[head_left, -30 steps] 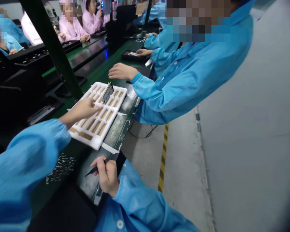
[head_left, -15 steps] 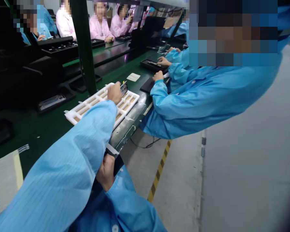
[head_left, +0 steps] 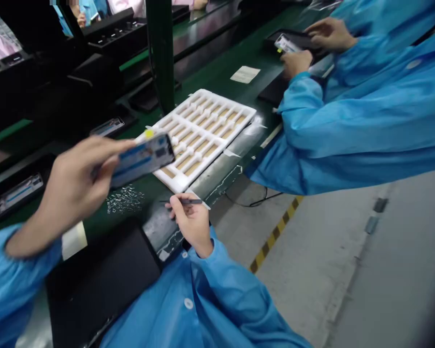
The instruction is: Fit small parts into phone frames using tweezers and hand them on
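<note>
Two hands are occupied: the left hand, blurred, pinches a phone-like device by its near end, above the desk; the right hand, at about five o'clock from it, grips a slim dark tool. Carrying the device well would call for light pressure on the edges, thumb off the exposed parts, and the tool's tip, aimed at nine o'clock, kept away from it. The device's long axis slopes gently, its near end between eight and nine o'clock, its far end between two and three; a yellow tab sits on its upper edge. Beyond, towards two o'clock, lies the white slotted tray; at seven, scattered pale bits. Farther out, around one to two o'clock, a co-worker's hands handle a similar device.
</note>
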`<state>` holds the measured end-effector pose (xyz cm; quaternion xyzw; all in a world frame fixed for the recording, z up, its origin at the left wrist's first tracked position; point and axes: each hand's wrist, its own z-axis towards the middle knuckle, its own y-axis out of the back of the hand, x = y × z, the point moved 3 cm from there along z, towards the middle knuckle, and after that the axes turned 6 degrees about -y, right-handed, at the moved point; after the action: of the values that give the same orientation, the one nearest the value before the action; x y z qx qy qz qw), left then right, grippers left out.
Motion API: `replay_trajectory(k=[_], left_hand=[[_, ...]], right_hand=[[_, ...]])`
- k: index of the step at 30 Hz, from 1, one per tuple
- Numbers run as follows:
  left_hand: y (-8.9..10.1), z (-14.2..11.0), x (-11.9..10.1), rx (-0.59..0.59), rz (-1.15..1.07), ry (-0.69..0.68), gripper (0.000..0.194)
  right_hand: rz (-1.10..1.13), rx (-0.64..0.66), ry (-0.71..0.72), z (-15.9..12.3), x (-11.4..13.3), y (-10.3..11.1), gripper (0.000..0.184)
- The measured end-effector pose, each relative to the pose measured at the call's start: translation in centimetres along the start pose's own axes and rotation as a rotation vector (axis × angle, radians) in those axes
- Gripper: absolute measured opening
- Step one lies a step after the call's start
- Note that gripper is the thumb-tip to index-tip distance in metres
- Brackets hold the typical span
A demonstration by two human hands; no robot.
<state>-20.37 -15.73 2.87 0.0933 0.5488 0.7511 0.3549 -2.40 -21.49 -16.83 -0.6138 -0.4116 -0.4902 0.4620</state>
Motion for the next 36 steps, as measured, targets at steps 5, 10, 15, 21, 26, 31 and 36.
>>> replay_trajectory(k=[5, 10, 15, 21, 26, 31, 36], left_hand=[[-0.3, -12.9, 2.0, 0.109, -0.049, 0.136, 0.055], [-1.8, -18.7, 2.1, 0.199, -0.028, 0.023, 0.066], [-3.0, -19.9, 1.7, 0.152, -0.021, -0.088, 0.066], [-3.5, -21.0, 1.5, 0.182, -0.012, -0.074, 0.065], [-3.7, -21.1, 1.3, 0.175, -0.091, -0.083, 0.062], [-3.0, -20.4, 1.5, 0.115, -0.144, -0.037, 0.062], [-3.0, -18.9, 2.3, 0.219, -0.327, 0.243, 0.047]], right_hand=[[-0.097, 0.097, -0.013, 0.6, 0.1, -0.8, 0.028], [-0.197, 0.121, 0.061, 1.5, 0.3, -2.9, 0.019], [-0.291, 0.040, 0.072, 1.4, -0.2, -3.7, 0.019], [-0.330, 0.045, 0.054, 1.2, -0.9, -3.4, 0.022], [-0.303, 0.073, 0.024, 1.5, -1.1, -3.5, 0.024], [-0.168, 0.105, 0.016, 1.5, 0.3, -3.1, 0.029], [-0.143, 0.124, 0.062, -0.6, 3.9, -1.7, 0.015]])
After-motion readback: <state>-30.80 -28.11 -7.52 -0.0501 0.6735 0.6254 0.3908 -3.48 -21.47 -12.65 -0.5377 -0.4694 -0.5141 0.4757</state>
